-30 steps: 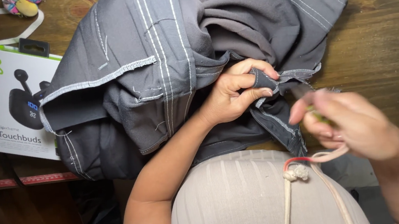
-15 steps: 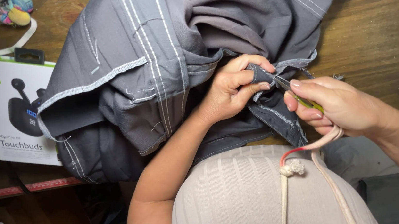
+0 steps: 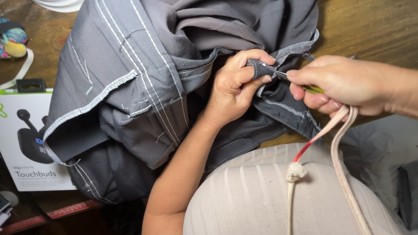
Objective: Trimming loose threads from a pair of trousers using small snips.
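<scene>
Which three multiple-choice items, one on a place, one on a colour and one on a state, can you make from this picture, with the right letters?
1. Where is the white box?
A. left of the grey garment
B. on top of it
C. right of it

2. What colour is the garment's stitching?
A. red
B. white
C. yellow

3. What is the left hand doing?
A. lying flat
B. pinching a fabric fold
C. holding the box

Key: 1 A, the box lies at the left edge; 2 B, pale seam lines show; 3 B, the fingers grip a fold, where the right hand brings a thin tool.

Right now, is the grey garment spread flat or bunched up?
Bunched up: the grey garment lies in deep folds on the wooden table.
</scene>
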